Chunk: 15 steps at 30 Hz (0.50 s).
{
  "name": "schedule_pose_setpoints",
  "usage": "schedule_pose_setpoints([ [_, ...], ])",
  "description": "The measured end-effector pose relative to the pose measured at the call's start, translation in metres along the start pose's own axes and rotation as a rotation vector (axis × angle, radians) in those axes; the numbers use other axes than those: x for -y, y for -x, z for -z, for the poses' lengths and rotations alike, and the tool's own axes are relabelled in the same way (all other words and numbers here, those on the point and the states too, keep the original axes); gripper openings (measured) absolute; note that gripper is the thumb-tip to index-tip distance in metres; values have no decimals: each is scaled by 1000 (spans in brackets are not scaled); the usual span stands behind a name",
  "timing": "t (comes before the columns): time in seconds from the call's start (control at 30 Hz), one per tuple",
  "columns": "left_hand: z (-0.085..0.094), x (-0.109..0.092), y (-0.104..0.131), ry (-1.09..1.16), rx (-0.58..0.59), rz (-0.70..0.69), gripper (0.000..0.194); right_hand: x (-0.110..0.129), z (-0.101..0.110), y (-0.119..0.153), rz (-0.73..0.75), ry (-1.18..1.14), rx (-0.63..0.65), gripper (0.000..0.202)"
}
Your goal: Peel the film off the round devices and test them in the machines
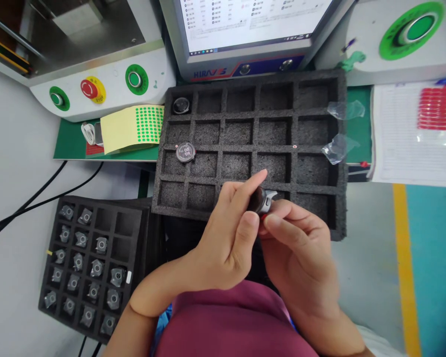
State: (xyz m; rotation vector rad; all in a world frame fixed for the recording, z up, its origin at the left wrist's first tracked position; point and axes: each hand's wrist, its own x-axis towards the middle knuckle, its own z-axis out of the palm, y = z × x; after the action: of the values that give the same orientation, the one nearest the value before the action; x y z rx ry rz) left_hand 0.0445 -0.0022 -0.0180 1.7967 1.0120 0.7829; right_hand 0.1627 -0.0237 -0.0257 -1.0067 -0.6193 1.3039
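A round dark watch case (258, 200) with silver lugs is gripped on edge between the thumb and fingers of my left hand (226, 238). The index finger of that hand points out past the watch. My right hand (301, 248) meets the watch from the other side, its thumb and finger pinched at the lower edge on a small red piece (263, 217). Both hands are over the front edge of the black foam tray (223, 151). One watch (186, 152) with a lit display rests on the tray's dividers, and another dark watch (181, 105) sits in the back left compartment.
A second foam tray (107, 220) at lower left holds several bagged watches. Clear plastic scraps (336, 148) lie on the main tray's right side. Behind stand a monitor (245, 29) and a red stop button (89, 89). Green dot stickers (148, 124) and a red sticker sheet (438, 109) flank the tray.
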Motion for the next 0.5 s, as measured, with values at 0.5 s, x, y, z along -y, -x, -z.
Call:
schedule_pose_setpoints([
  [0.5, 4, 1, -2, -110, -83, -135, 52, 1, -7, 2, -30, -77, -11, 24],
])
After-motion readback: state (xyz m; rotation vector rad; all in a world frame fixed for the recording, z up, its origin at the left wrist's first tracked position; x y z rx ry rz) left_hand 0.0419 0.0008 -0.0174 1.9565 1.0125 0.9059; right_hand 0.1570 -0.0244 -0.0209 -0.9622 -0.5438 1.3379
